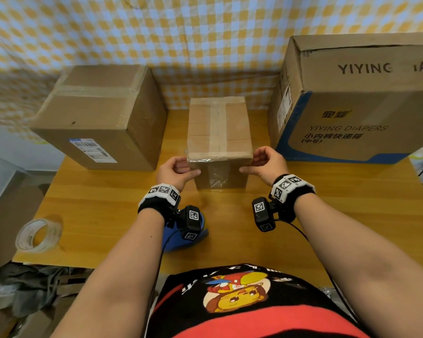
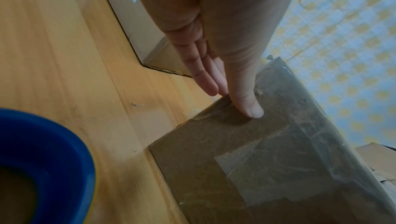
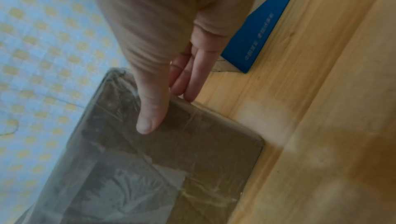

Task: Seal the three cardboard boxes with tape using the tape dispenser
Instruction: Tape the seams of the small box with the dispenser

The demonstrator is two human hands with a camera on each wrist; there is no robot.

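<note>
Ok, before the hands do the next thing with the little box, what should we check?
1. Small box taped along its top: ok.
2. Left hand holding its left side, thumb on the front: ok.
3. Right hand holding its right side: ok.
4. Blue tape dispenser close by on the table: ok.
5. Left box taped on top: ok.
6. Big printed box sealed: cannot tell.

Small box (image 1: 219,129) stands between two bigger boxes (image 1: 100,115) (image 1: 357,101) (tape roll (image 1: 38,235) front-left) on the table (image 1: 327,228).
</note>
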